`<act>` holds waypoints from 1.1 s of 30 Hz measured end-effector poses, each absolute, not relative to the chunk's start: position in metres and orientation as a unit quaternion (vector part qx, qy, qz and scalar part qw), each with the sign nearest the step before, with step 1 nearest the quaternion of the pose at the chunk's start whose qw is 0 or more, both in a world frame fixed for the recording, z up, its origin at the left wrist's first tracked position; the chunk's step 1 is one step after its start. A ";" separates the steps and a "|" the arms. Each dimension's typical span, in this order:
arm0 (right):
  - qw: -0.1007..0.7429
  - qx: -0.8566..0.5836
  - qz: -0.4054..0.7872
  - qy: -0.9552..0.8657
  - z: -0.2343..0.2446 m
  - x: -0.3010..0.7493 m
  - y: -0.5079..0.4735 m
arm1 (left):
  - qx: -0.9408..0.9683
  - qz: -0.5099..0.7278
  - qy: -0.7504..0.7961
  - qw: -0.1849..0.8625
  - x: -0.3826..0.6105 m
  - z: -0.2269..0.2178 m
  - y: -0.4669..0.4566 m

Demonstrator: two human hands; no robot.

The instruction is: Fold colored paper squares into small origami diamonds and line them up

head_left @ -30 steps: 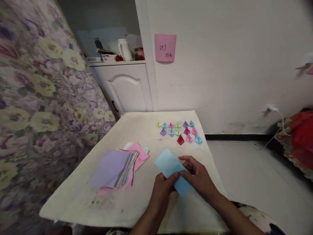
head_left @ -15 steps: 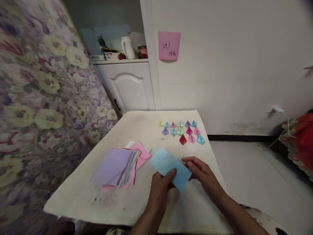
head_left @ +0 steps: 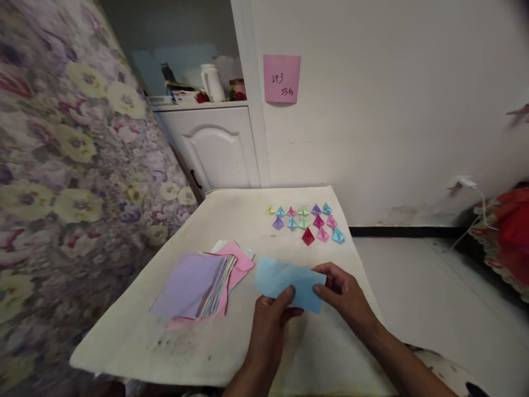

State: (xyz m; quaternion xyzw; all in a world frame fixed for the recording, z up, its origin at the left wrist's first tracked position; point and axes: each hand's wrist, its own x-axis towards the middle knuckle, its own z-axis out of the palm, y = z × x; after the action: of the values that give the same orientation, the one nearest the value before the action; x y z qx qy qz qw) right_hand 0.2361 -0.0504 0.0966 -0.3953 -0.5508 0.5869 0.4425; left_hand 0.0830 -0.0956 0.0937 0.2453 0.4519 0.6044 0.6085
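Note:
A light blue sheet of paper (head_left: 275,275), folded into a rectangle, is held above the table between both hands. My left hand (head_left: 273,314) pinches its lower edge, thumb on top and fingers beneath. At the right end, my right hand (head_left: 341,289) grips the paper between thumb and fingers. To the left lies a stack of coloured paper (head_left: 190,284) with a purple sheet on top, resting over pink paper (head_left: 239,264). Beyond the hands, several small folded paper pieces (head_left: 303,221) in many colours stand in rows.
The cream-covered table (head_left: 231,220) reaches back to the wall and a white cabinet (head_left: 219,143). A pink note (head_left: 282,79) with handwriting hangs on the wall. Flowered fabric (head_left: 82,165) borders the left side. A white jug (head_left: 212,82) stands on the cabinet shelf.
The blue paper has turned to lie more level. My right thumb and fingers have closed on its right end, while my left hand keeps its hold.

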 end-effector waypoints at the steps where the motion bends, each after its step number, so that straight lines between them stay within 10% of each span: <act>1: 0.447 -0.398 0.584 -0.549 0.097 0.237 -0.050 | 0.241 0.604 0.453 0.610 0.083 0.094 -0.096; 33: 0.404 -0.310 0.544 -0.667 0.093 0.252 -0.064 | 0.179 0.649 0.419 0.609 0.102 0.088 -0.109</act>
State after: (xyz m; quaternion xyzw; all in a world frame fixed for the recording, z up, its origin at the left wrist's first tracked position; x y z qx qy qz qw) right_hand 0.2521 -0.0644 0.0934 -0.3104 -0.6671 0.5438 0.4037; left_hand 0.1020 -0.1094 0.0880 0.1785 0.4192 0.6492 0.6091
